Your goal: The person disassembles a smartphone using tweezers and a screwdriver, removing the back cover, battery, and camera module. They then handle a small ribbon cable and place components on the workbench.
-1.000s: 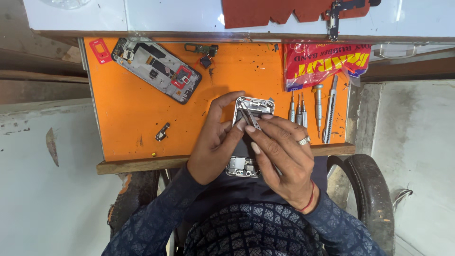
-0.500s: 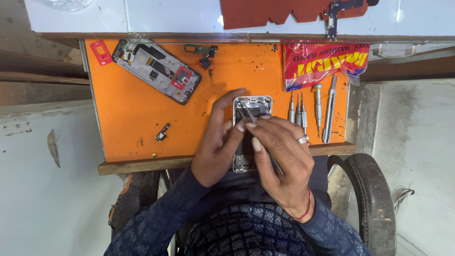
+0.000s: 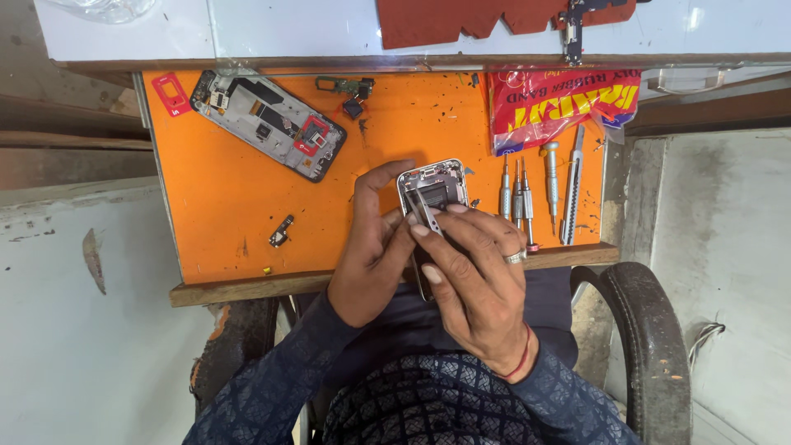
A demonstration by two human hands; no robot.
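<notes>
**A:** Head view, looking straight down. The opened phone (image 3: pixel 434 191) sits mid-frame, a bit right of centre, over the orange mat (image 3: pixel 239 206), its lower end hidden under the hands near the mat's wooden front edge (image 3: pixel 247 288). The left hand (image 3: pixel 375 255) wraps the phone's left side, thumb up along its edge. The right hand (image 3: pixel 474 284) comes over from the right, fingers pinched narrow on a pair of tweezers (image 3: pixel 422 208) whose tips point into the phone's top half.

**B:** How tight is it around there?

**A:** Right side's crowded. A row of screwdrivers (image 3: pixel 521 198) lies just beside the phone, then a grey blade tool (image 3: pixel 573 194) close to the mat's right edge, and a red plastic packet (image 3: pixel 560 103) above them in the upper right. Left of the hands there's a big bare stretch of mat, only one small dark part (image 3: pixel 281 231) lying in it.

**B:** And the top?

**A:** Upper left has a second dismantled phone (image 3: pixel 268 124), tilted, well apart from the hands, with a small red tray (image 3: pixel 171 92) at the corner. A small flex part (image 3: pixel 350 89) rests near the top edge, centre.
</notes>
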